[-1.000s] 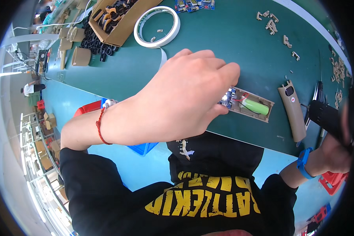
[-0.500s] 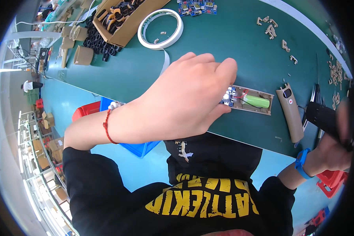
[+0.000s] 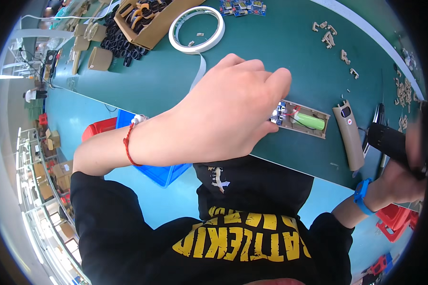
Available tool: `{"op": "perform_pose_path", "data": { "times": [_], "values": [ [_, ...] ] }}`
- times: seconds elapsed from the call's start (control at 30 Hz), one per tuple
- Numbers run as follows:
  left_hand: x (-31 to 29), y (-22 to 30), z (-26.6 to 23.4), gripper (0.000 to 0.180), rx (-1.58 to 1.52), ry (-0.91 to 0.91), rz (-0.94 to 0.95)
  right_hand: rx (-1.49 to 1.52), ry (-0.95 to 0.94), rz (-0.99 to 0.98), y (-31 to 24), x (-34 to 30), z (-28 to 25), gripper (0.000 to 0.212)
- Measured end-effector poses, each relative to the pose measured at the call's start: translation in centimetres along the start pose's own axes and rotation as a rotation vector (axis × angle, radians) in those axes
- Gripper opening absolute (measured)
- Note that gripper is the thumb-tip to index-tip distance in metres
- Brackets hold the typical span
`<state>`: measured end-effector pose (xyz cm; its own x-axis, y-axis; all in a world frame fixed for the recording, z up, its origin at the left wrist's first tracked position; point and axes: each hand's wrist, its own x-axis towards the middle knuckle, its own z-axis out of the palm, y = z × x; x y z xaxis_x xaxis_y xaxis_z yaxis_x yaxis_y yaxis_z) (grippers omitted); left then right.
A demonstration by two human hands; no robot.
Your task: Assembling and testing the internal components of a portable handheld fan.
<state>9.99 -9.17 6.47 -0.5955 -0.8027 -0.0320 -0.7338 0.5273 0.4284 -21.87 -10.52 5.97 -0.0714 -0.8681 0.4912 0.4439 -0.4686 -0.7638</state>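
My left hand (image 3: 228,111) reaches across the bench with its fingers curled and closed on the near-left end of a beige open casing (image 3: 327,124). Inside the casing lie a green battery cell (image 3: 310,120), thin red and black wires, and a small circuit board (image 3: 279,113), partly covered by my fingers. At the right rim, my right hand (image 3: 400,184) grips a black cylindrical tool (image 3: 386,139); its fingers are dark and partly cut off. Between the casing and the tool lies a beige curved cover (image 3: 349,135) with a dark oval window.
A roll of white tape (image 3: 218,40) lies on the green bench (image 3: 271,38). Blue display boards (image 3: 242,6) are behind it. Small beige clips (image 3: 345,57) are scattered to the right. A cardboard box (image 3: 152,35) and black rings (image 3: 123,47) sit far left. A blue bin (image 3: 164,175) stands below.
The whole view has shifted slightly. Both hands keep their holds, and the casing stays in place on the bench.
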Motion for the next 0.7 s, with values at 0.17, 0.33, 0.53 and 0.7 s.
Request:
{"op": "perform_pose_path", "data": {
  "times": [0.17,0.33,0.53,0.7],
  "values": [
    [-0.8,-0.2,0.2,0.038,0.016,0.031,0.064,-0.124,0.198,-0.023,0.0,-1.0,-1.1,0.042],
    [-1.1,0.1,0.5,0.034,-0.064,0.060,0.121,-0.021,0.067,-0.028,0.3,-0.9,-0.7,0.048],
    [-1.2,0.5,-0.1,0.036,-0.085,0.033,0.046,0.084,-0.081,-0.077,0.1,-0.3,2.0,0.053],
    [-0.4,0.1,0.5,0.037,-0.110,0.075,0.083,0.070,-0.125,-0.107,-1.6,0.8,3.3,0.051]
  ]
}}
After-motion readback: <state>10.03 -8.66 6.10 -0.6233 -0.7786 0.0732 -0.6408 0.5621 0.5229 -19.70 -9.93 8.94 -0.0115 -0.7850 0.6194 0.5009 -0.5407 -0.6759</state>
